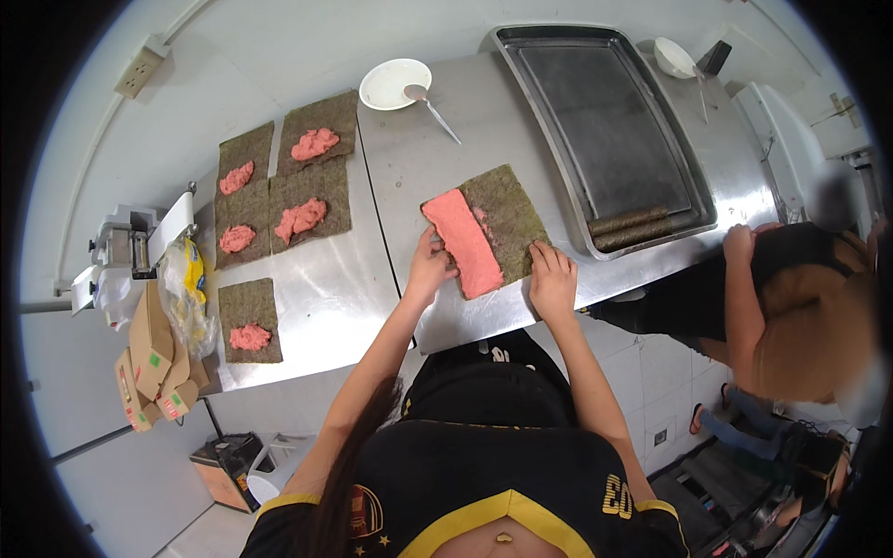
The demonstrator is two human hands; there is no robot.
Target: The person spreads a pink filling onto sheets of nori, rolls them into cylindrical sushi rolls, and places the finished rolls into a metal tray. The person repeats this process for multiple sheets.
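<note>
Head view. On the steel bench [484, 102], a seaweed sheet [498, 216] lies near the front edge, its left half spread with a pink paste strip [462, 242]. The left hand [428, 270] rests at the strip's near left edge, fingers together, pressing on the sheet. The right hand [553, 277] lies flat on the sheet's near right corner, fingers together. Left, five more sheets [302, 181] carry paste mounds. Far: a white bowl [393, 82] with spoon, and a metal tray [605, 130] holding two finished rolls [633, 228].
</note>
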